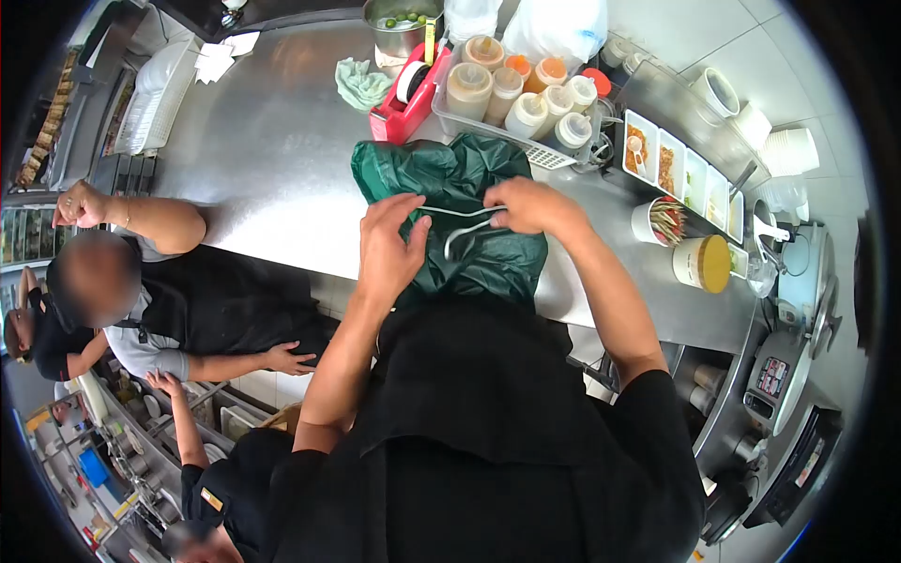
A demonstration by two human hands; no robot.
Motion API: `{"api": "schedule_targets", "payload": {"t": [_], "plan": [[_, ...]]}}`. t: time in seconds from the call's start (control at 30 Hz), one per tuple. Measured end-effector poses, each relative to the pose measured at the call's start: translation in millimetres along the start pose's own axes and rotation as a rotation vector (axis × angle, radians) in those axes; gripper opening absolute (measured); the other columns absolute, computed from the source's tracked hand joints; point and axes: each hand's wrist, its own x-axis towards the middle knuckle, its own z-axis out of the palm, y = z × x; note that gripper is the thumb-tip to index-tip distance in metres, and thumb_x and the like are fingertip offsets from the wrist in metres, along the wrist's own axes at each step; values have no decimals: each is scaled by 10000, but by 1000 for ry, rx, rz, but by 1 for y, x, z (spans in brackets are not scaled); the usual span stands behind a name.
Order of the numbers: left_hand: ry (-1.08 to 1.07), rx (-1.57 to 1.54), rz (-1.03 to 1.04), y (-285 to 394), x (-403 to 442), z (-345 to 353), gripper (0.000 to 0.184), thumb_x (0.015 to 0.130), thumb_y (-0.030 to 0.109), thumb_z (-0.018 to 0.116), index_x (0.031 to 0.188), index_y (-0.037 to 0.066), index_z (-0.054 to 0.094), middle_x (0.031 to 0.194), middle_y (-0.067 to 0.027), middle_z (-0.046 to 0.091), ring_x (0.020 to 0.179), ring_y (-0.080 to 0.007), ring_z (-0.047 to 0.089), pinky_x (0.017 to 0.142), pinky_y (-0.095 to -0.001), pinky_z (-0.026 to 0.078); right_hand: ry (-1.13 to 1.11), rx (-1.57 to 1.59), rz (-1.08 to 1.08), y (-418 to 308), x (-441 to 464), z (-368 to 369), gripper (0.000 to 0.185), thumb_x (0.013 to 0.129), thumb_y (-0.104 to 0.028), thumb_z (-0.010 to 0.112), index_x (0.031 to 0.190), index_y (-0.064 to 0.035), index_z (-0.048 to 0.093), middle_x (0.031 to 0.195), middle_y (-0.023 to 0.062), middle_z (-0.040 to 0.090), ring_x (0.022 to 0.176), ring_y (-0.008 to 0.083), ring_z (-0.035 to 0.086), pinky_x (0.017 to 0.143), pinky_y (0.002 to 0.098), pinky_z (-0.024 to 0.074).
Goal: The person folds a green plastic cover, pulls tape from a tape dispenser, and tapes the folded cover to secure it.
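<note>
A crumpled dark green bag (497,267) lies at the steel counter's near edge, against the black apron. Across its upper part runs a thin white cord (460,212), with a loose curled end hanging over the green plastic. My left hand (392,242) is at the bag's left side, thumb and index finger near the cord's left end. On the right, my right hand (526,206) pinches the cord between thumb and fingers.
The steel counter (272,122) holds a red tape dispenser (408,98), a green cloth (362,84), a basket (554,155) of sauce bottles, topping trays (672,164), a cup of sticks (646,223) and a yellow-lidded tub (702,264). Other people stand at the left.
</note>
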Motion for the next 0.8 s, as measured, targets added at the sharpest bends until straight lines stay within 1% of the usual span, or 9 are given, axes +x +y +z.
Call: {"api": "schedule_targets", "payload": {"t": [0.13,0.23,0.37,0.53,0.6,0.67,0.73,0.77,0.8], "plan": [[-236,243,-41,-13,7,7,355,726,93,738,1070,42,664,1095,-113,643,1017,-315,569,854,-430,424,246,-98,-88,19,6,33,377,754,-109,688,1126,-138,637,1007,156,671,999,336,631,854,433,502],[-351,370,-86,-4,18,-3,344,761,97,731,1091,38,658,1106,-142,649,1038,-334,583,876,-402,462,61,-101,71,4,4,3,165,741,-71,658,901,-104,687,947,161,676,916,355,645,761,450,523],[-151,-27,-30,2,29,-10,465,737,184,794,1150,56,622,1141,-107,637,1069,-304,560,894,-420,417,279,-132,-13,-34,-4,-58,73,760,-119,686,831,-105,679,827,133,666,836,338,640,713,441,503],[-150,-526,-220,-6,30,-7,637,692,197,867,1216,29,546,1133,-56,619,1024,-148,564,864,-313,443,446,64,-552,-114,43,-74,187,767,-104,650,949,-70,677,916,115,666,904,325,627,771,409,507],[-15,-564,-404,-41,21,-16,579,748,168,820,1230,3,545,1077,-72,629,906,-135,589,788,-288,476,485,72,-579,-125,48,-63,212,773,-97,642,980,-65,671,931,114,665,916,322,624,788,402,507],[107,-380,-524,-72,10,-37,645,762,236,807,1281,-7,511,1066,-99,626,863,-158,594,759,-298,494,808,339,-656,-121,38,-56,233,778,-77,629,1010,-62,656,902,121,656,902,318,629,781,390,510],[155,-64,-716,-83,-10,-56,911,705,399,834,1393,-7,395,1142,-154,587,879,-196,578,759,-329,506,690,353,-465,-90,24,-48,128,799,-46,606,924,-18,612,865,121,639,786,315,635,674,378,492],[189,14,-777,-71,-13,-68,1022,660,454,848,1425,0,345,1186,-164,561,900,-200,564,764,-347,504,426,326,-352,-72,12,-42,70,812,-23,583,880,-8,589,856,131,638,739,299,636,645,387,480],[252,124,-718,-56,-15,-76,987,675,407,850,1423,1,349,1174,-163,565,878,-208,559,763,-362,501,332,306,-358,-47,9,-19,120,817,-52,629,931,-13,619,905,137,646,823,291,645,713,388,493]]}}
